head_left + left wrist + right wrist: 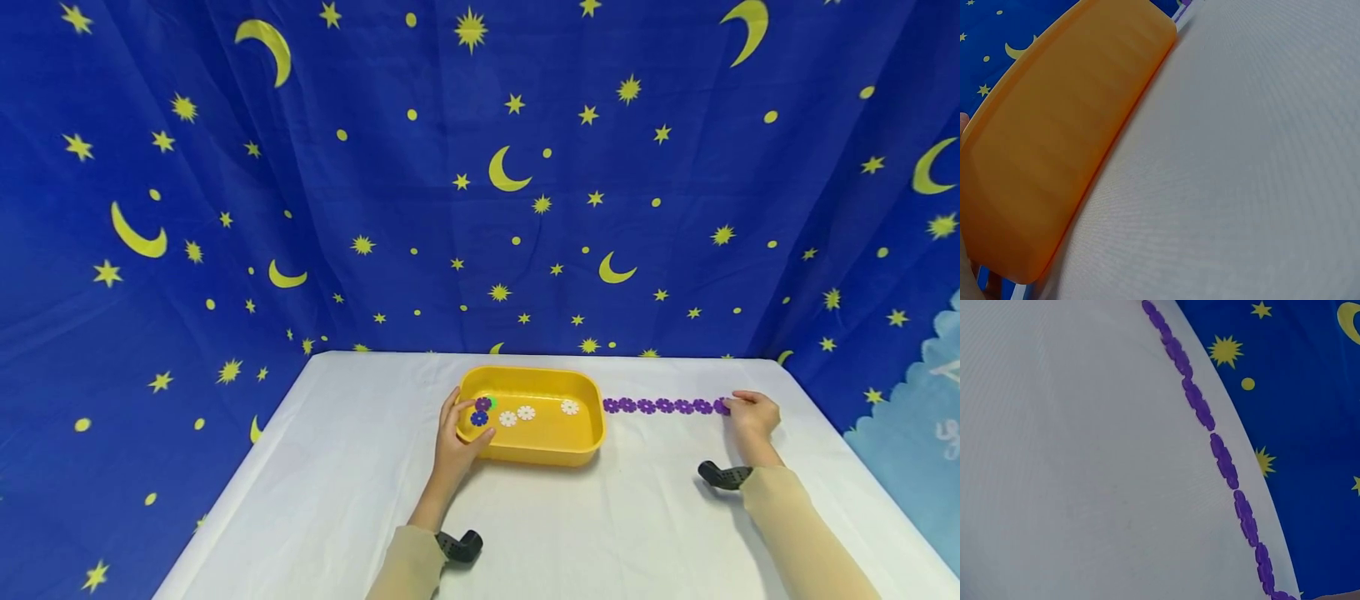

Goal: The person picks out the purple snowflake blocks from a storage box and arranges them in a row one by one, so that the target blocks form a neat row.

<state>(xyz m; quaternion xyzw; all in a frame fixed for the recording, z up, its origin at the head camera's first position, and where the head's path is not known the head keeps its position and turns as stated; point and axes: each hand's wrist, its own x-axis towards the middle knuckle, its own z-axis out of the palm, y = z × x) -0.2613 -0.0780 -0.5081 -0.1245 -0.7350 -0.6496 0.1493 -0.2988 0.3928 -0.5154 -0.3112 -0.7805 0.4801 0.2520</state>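
Observation:
A yellow plastic tray sits on the white-covered table. My left hand holds its left end, fingers over the rim and thumb at the front edge; in the left wrist view only bits of the hand show beside the tray's wall. Inside lie three white notched discs, a blue one, a purple one and a partly covered green one. To the tray's right runs a straight row of purple notched discs. My right hand pinches the purple disc at the row's right end.
A blue curtain with yellow moons and stars hangs behind and at both sides of the table. Black wrist mounts stick out from both sleeves. The purple row lies near the table's far edge.

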